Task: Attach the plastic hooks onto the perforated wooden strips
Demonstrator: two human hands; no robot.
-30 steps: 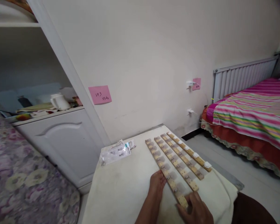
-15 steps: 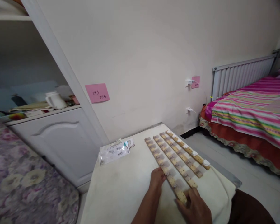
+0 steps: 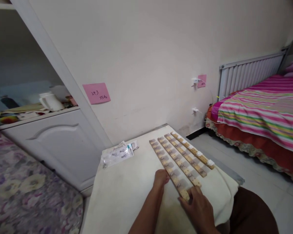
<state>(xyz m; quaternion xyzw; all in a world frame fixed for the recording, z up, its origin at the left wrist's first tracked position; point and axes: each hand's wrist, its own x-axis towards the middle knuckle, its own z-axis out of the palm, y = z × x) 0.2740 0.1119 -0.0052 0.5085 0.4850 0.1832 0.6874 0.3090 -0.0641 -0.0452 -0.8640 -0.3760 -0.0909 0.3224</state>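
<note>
Several wooden strips lie side by side, slanting across a small table with a pale cover (image 3: pixel 117 191). On the leftmost wooden strip (image 3: pixel 168 169) are clear square pads with small metal hooks. My right hand (image 3: pixel 199 208) pinches its near end, thumb on the left side and fingers on the right. Curled against the same strip's left edge is my left hand (image 3: pixel 161 178); its fingertips are partly hidden. Two similar strips with pads follow to the right, the second strip (image 3: pixel 179 159) and the third strip (image 3: pixel 189 155). The rightmost strip (image 3: pixel 194 151) carries white rounded pieces.
Clear plastic packets (image 3: pixel 118 155) lie at the table's far left. A wall (image 3: pixel 146 65) with a pink note (image 3: pixel 96 93) stands behind. Left are a white cabinet (image 3: pixel 56 146) and floral fabric (image 3: pixel 34 191). A striped bed (image 3: pixel 266 104) is to the right.
The whole view has shifted slightly, so things appear a little further left and up. Both hands stay at the leftmost strip, which shows no clear movement on the table.
</note>
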